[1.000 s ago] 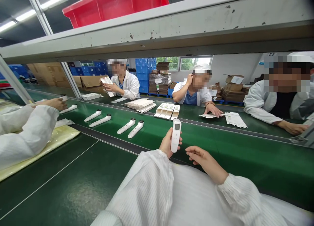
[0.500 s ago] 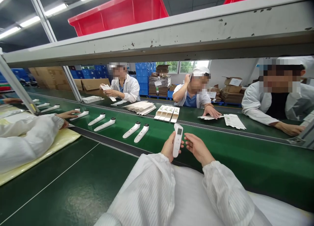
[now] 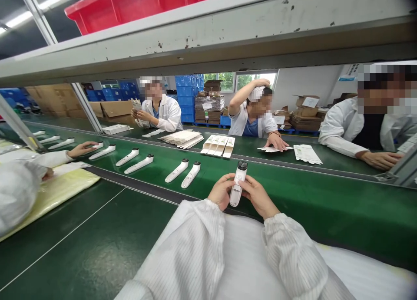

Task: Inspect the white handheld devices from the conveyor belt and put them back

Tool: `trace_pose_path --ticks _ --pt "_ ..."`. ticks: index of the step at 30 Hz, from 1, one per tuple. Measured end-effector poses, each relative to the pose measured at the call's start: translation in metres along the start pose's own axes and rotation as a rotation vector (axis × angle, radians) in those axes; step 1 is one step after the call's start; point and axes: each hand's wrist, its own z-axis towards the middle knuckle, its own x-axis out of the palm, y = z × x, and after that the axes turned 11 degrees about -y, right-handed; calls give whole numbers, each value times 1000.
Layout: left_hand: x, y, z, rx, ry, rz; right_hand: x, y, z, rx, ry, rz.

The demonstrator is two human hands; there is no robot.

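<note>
White plastic handheld device [image 3: 239,182] being held in both of a worker's hands above a green counter [image 3: 325,204], the left hand [image 3: 221,192] cupping one side while the right hand [image 3: 259,196] is closing on the other. The fingers [image 3: 250,188] of both hands are curling around the body, grasping it. The device is standing tilted just past the counter's near edge, its dark tip pointing up and its face turned toward the wearer. It appears light and stiff, and its smooth casing could prove slippery, so the middle of the body looks like the surest place to take hold, clear of the tip. Further along the counter, two more white devices [image 3: 177,170] are lying side by side, while a co-worker's hand [image 3: 83,149] is resting near another row.
</note>
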Motion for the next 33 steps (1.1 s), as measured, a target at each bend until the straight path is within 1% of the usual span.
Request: trace_pose_path --ticks 2,3,4,5,6,8,9,10,11,13,15,16,18,21,23,24,25,27,29,31,33 --pt "-2 -6 3 2 -18 94 -1 0 1 13 -5 6" --pt "-5 -10 5 30 -33 183 -2 -1 1 22 -10 4" --pt "-9 -16 8 98 -58 304 -2 -1 2 33 -19 1" --pt "-14 -23 11 215 -96 451 -3 -1 2 46 -30 -4" --pt "-20 -30 15 368 -156 615 -3 -2 2 56 -39 -10" --pt "-36 -43 24 696 -339 928 -4 -2 3 64 -41 -25" --pt "-44 -48 28 765 -444 1060 -5 -3 3 62 -36 -35" --pt "-52 -52 31 746 -514 1171 -5 -3 3 58 -30 -46" --pt "-58 -54 35 677 -552 1258 -6 -4 3 54 -24 -57" --pt "-65 -54 40 506 -550 1338 -7 -4 4 50 -15 -72" --pt "-65 -51 42 430 -510 1270 -7 -4 5 47 -12 -74" --pt "-63 -49 42 413 -490 1174 -7 -4 5 47 -9 -72" --pt "-54 -44 39 322 -407 862 -6 -4 4 47 -14 -68" --pt "-37 -37 27 54 -176 284 -2 -6 4 42 -68 -83" --pt "-26 -31 18 -112 -64 23 -2 -9 6 57 -133 -133" --pt "-21 -29 14 -163 -45 -45 -4 -10 9 71 -162 -183" --pt "-18 -27 11 -194 -42 -76 -6 -12 11 75 -192 -251" --pt "-12 -23 5 -206 -50 -72 -13 -16 17 41 -250 -455" --pt "-9 -21 1 -194 -44 -36 -21 -19 21 -62 -294 -701" --pt "-7 -21 -1 -184 -41 -4 -28 -21 24 -191 -308 -904" --pt "-5 -21 -2 -177 -50 9 -30 -21 23 -312 -330 -992"
